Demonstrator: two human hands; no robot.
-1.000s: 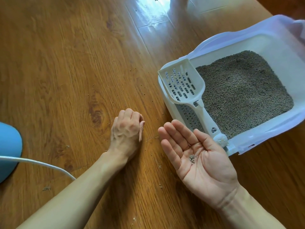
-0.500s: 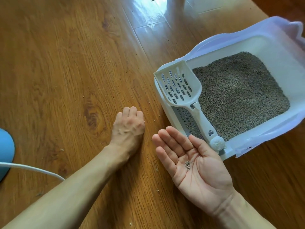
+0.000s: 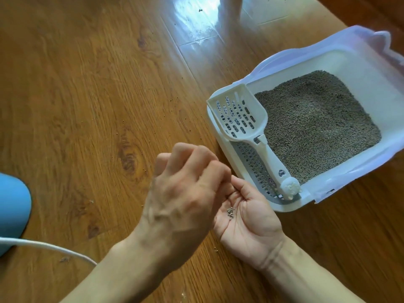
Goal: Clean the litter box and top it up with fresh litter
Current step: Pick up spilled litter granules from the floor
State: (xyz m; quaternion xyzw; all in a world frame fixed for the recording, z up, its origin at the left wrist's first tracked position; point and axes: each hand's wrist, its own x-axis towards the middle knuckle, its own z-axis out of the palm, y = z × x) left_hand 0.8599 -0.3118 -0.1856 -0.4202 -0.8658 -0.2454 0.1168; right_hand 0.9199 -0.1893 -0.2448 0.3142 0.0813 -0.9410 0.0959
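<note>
Head camera looks down on a wooden floor (image 3: 87,106), where two bare hands meet in the lower middle of the frame. Her or his right hand (image 3: 249,217) lies palm up, fingers relaxed and spread, and a small cluster of grey litter pellets (image 3: 230,212) sits in the hollow of the palm. Over it comes the left hand (image 3: 188,193), back upward, its fingers curled down toward that palm; the fingertips are hidden behind the knuckles, so I cannot tell whether they pinch anything.

At the right of the frame stands the white litter box (image 3: 358,62), with a pale lilac rim and a bed of grey litter (image 3: 317,127) filling its inside. A white slotted scoop (image 3: 238,117) rests across the box's near-left corner, its head over the corner and its handle running down toward the right hand, which lies just beside the box's lower edge.

Loose pellets and crumbs are scattered on the boards. At the left edge sits a blue rounded object (image 3: 12,213), and a white cable (image 3: 48,246) runs from there toward the left forearm.
</note>
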